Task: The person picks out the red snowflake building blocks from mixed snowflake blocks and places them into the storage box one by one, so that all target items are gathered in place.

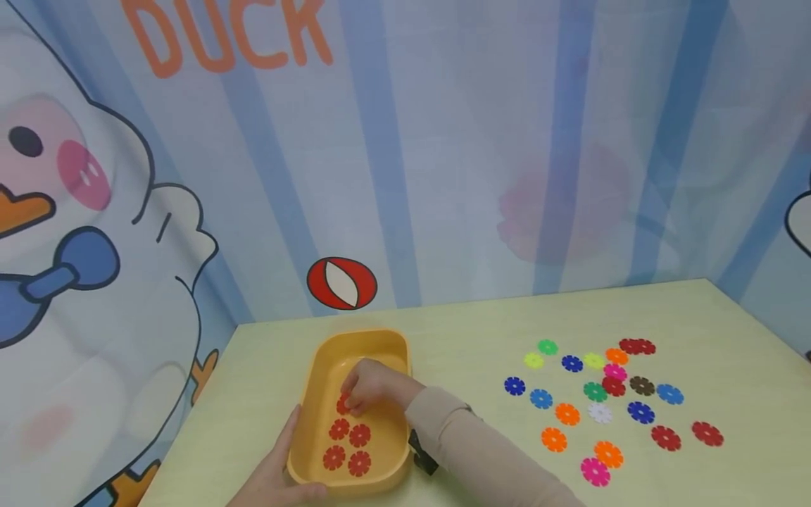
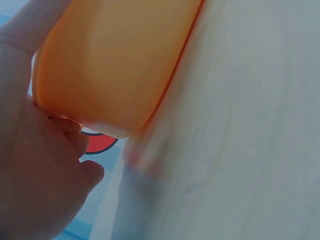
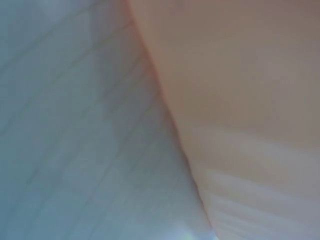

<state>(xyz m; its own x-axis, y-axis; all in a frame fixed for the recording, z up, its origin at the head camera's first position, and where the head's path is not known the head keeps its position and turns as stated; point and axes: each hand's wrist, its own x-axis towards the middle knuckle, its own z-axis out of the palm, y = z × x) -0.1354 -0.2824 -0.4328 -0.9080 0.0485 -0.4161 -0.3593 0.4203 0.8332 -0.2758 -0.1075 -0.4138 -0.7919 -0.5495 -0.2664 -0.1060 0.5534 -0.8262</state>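
Note:
A yellow-orange plastic tray (image 1: pixel 361 341) stands on the table towards the left. My left hand (image 1: pixel 279 461) grips its near left corner, with the thumb along the near end and the fingers on the left side. The left wrist view has that hand (image 2: pixel 45 150) round the tray's wall (image 2: pixel 115 65). Inside the tray, my right hand (image 1: pixel 372 386) pinches a red notched disc (image 1: pixel 343 404), partly hidden by the fingers. Several more red flower-shaped discs (image 1: pixel 360 435) lie flat on the tray floor nearer me. Only blurred surfaces show in the right wrist view.
Loose notched discs in many colours are spread on the pale table (image 1: pixel 469 338) to the right, among them dark red (image 1: pixel 666 438), orange (image 1: pixel 554 439), blue (image 1: pixel 641 412) and green ones (image 1: pixel 548 346). A printed curtain (image 1: pixel 456 141) hangs behind the table's far edge.

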